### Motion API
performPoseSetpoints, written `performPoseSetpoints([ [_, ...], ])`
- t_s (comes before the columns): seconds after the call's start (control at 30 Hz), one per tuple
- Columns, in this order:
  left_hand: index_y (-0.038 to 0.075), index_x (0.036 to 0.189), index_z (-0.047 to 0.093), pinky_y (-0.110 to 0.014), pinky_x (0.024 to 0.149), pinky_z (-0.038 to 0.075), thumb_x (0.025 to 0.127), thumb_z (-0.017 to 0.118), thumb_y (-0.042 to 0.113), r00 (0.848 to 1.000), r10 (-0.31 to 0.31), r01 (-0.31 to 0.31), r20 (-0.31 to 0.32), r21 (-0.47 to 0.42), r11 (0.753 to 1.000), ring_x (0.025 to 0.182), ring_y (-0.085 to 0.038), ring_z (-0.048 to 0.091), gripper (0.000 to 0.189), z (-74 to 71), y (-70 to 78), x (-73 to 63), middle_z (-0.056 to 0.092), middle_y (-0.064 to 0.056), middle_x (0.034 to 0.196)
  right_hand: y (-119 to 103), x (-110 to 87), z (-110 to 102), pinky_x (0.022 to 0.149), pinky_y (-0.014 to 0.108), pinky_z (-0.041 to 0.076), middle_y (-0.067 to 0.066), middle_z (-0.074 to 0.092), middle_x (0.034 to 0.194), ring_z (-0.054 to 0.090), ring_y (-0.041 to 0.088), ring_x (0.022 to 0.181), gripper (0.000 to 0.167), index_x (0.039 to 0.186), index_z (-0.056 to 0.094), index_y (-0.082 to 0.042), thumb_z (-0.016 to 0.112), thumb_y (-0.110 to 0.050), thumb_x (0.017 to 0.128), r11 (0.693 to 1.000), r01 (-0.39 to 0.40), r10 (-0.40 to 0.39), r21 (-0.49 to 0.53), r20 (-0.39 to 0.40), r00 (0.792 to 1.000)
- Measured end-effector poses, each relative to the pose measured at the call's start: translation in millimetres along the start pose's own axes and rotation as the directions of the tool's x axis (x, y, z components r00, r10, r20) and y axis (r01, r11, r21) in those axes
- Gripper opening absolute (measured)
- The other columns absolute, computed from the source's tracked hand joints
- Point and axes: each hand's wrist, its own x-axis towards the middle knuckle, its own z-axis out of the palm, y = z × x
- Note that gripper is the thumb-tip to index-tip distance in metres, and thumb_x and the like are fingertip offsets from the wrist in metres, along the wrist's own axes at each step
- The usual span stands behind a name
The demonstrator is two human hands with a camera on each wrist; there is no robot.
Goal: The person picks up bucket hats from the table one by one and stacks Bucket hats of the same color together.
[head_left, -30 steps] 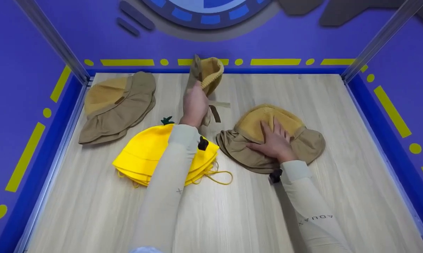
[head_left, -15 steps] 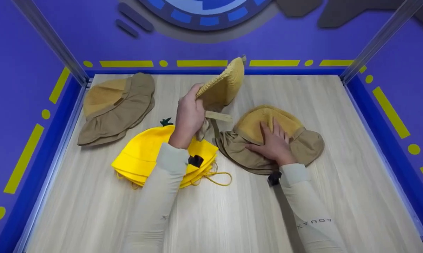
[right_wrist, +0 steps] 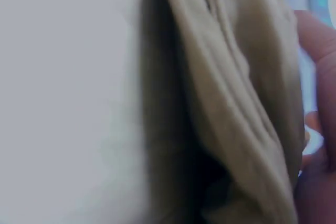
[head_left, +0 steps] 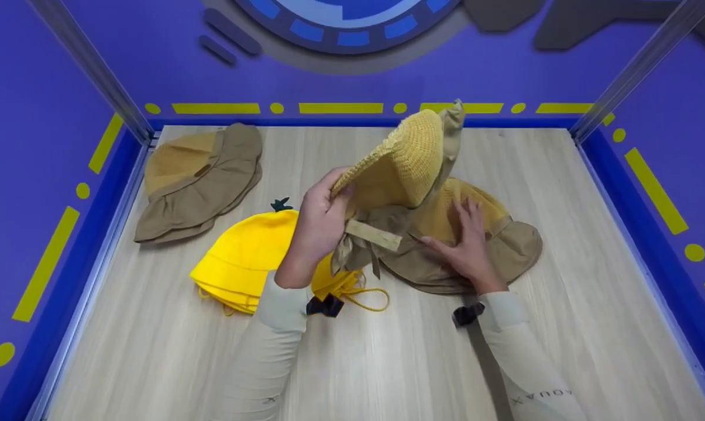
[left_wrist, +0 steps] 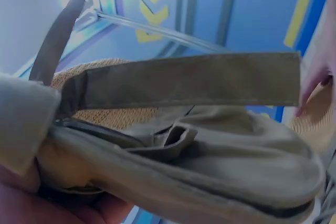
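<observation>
My left hand (head_left: 320, 222) grips the edge of a bucket hat (head_left: 416, 155) with a straw-coloured knit crown and brown brim. It is raised and tilted, its hollow side facing me. A short pale strap (head_left: 374, 235) dangles from it; in the left wrist view the strap (left_wrist: 189, 82) crosses above the folded brim (left_wrist: 252, 145). Fingers spread, my right hand (head_left: 469, 248) is over the similar brown-brimmed hats (head_left: 519, 240) stacked on the right. The held hat overlaps their left side in the head view. Close up in the right wrist view are brim folds (right_wrist: 236, 87).
Yellow hats (head_left: 241, 251) with a green leafy top and yellow cords lie left of centre, partly behind my left forearm. At the back left are more brown-brimmed hats (head_left: 203, 187). Blue panels (head_left: 352, 88) wall the wooden tabletop (head_left: 387, 362).
My left hand has brought the held hat from the back centre toward me and right, turning it over the right stack's edge. My right hand's fingers have lifted slightly, shifting a little toward me.
</observation>
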Motion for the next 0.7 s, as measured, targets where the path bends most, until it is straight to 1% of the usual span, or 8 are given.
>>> performPoseSetpoints([
  [0.07,0.011,0.134,0.064,-0.035,0.107,0.051,0.109,0.045,0.013,1.0,0.004,-0.003,0.024,-0.043,0.999,0.12,-0.017,0.062,0.03,1.0,1.6,-5.6,0.067,-0.005,0.127,-11.4,-10.4,1.1,0.129,0.055,0.011,0.015,0.017,0.172,0.003,0.029,0.161,0.085,0.159,0.035,-0.006,0.079,-0.029,0.09,0.957,0.03,-0.008,0.29,-0.08,0.997],
  [0.1,0.01,0.134,0.063,-0.036,0.107,0.051,0.109,0.045,0.013,0.999,0.007,-0.004,0.041,-0.073,0.997,0.119,-0.018,0.063,0.03,1.5,2.4,-8.2,0.066,-0.006,0.127,-19.3,-16.1,2.0,0.129,0.05,0.013,0.014,0.025,0.169,0.011,0.026,0.161,0.077,0.157,0.038,-0.003,0.077,-0.023,0.092,0.879,0.051,0.0,0.473,-0.107,0.994],
  [0.17,0.009,0.134,0.063,-0.037,0.106,0.052,0.109,0.046,0.013,0.998,0.002,0.006,0.063,-0.121,0.993,0.119,-0.019,0.063,0.03,2.6,3.7,-12.9,0.066,-0.007,0.126,-35.3,-26.5,4.3,0.127,0.039,0.025,0.012,0.046,0.157,0.034,0.02,0.152,0.061,0.148,0.047,-0.001,0.072,-0.021,0.096,0.608,0.099,-0.007,0.788,-0.119,0.993],
  [0.27,0.01,0.134,0.063,-0.039,0.105,0.052,0.109,0.047,0.015,0.996,-0.02,0.037,0.088,-0.19,0.981,0.118,-0.021,0.064,0.03,4.4,5.1,-19.3,0.067,-0.008,0.126,-55.6,-38.1,6.3,0.116,0.032,0.036,0.004,0.062,0.129,0.053,0.016,0.126,0.041,0.131,0.059,-0.006,0.068,-0.03,0.099,0.061,0.027,-0.11,0.998,-0.021,0.994],
  [0.3,0.01,0.134,0.063,-0.04,0.105,0.052,0.109,0.047,0.015,0.995,-0.032,0.052,0.095,-0.215,0.975,0.118,-0.022,0.064,0.03,5.2,4.8,-21.1,0.067,-0.009,0.126,-60.3,-40.8,7.1,0.115,0.032,0.036,0.003,0.062,0.127,0.053,0.016,0.124,0.041,0.13,0.059,-0.009,0.068,-0.035,0.099,-0.07,-0.031,-0.165,0.997,0.019,0.986],
  [0.37,0.01,0.135,0.063,-0.039,0.105,0.052,0.109,0.048,0.015,0.992,-0.061,0.086,0.108,-0.243,0.966,0.118,-0.023,0.064,0.03,6.7,3.1,-24.5,0.066,-0.009,0.126,-67.7,-45.1,8.3,0.112,0.034,0.038,0.004,0.061,0.13,0.054,0.017,0.125,0.042,0.131,0.058,-0.012,0.067,-0.039,0.099,-0.215,-0.161,-0.28,0.963,0.097,0.955],
  [0.53,0.003,0.138,0.058,-0.038,0.102,0.055,0.108,0.05,0.012,0.983,-0.121,0.159,0.136,-0.319,0.934,0.114,-0.025,0.066,0.032,8.3,-6.4,-30.1,0.065,-0.015,0.124,-82.7,-55.3,12.6,0.114,0.038,0.043,0.007,0.061,0.142,0.057,0.023,0.132,0.045,0.139,0.057,-0.01,0.066,-0.032,0.1,-0.324,-0.316,-0.404,0.892,0.171,0.898],
  [0.7,0.003,0.139,0.056,-0.036,0.099,0.057,0.108,0.051,0.013,0.977,-0.152,0.196,0.149,-0.353,0.915,0.111,-0.023,0.068,0.033,8.3,-17.3,-32.5,0.066,-0.014,0.122,-95.9,-60.0,12.7,0.102,0.031,0.051,0.007,0.07,0.124,0.066,0.02,0.114,0.024,0.124,0.065,-0.005,0.06,-0.017,0.103,-0.242,-0.316,-0.309,0.917,0.236,0.921],
])
